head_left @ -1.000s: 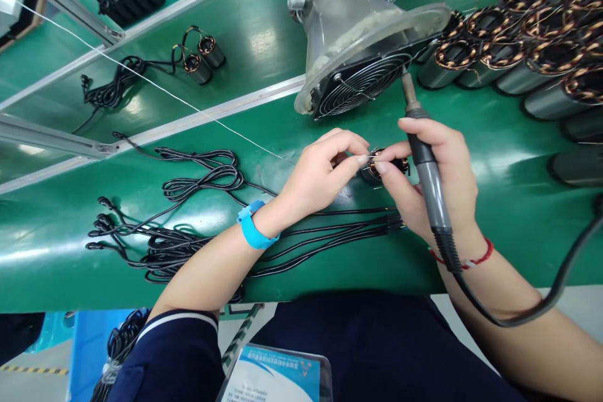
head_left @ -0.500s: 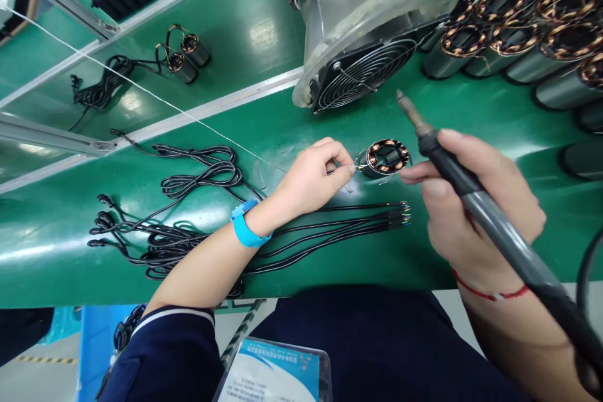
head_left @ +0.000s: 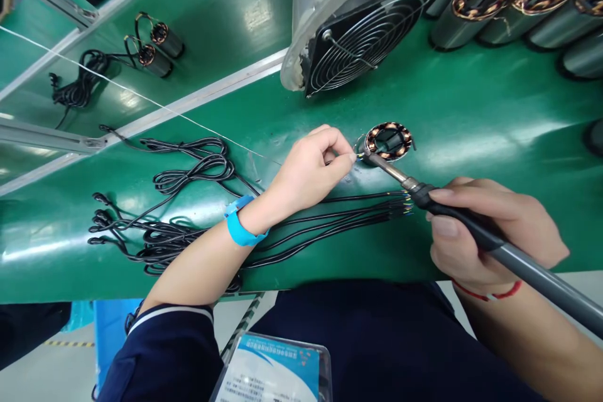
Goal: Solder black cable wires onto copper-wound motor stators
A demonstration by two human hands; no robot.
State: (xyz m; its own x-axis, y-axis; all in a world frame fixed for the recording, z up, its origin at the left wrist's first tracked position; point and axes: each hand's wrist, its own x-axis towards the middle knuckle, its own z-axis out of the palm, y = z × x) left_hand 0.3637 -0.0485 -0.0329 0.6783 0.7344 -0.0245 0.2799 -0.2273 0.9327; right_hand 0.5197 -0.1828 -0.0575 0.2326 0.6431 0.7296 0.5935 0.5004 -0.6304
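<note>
A small motor stator [head_left: 389, 140] with copper windings lies on the green belt [head_left: 471, 125]. My left hand [head_left: 313, 166], with a blue wristband, pinches a thin solder wire [head_left: 141, 99] at the stator's left rim. My right hand [head_left: 490, 229] is closed round a soldering iron [head_left: 471, 232]. The iron's tip touches the stator's near-left edge, right beside my left fingertips. Black cables [head_left: 198, 213] with stripped ends lie just below the stator.
A fume extractor fan [head_left: 362, 31] stands behind the stator. Several more wound stators [head_left: 509, 6] lie at the back right. Two stators with cables [head_left: 151, 50] rest on the far belt past a metal rail [head_left: 202, 97]. A badge [head_left: 273, 370] lies on my lap.
My right hand let go of the stator and swung the soldering iron from upright down to the stator's left rim. My left hand kept pinching the solder wire there.
</note>
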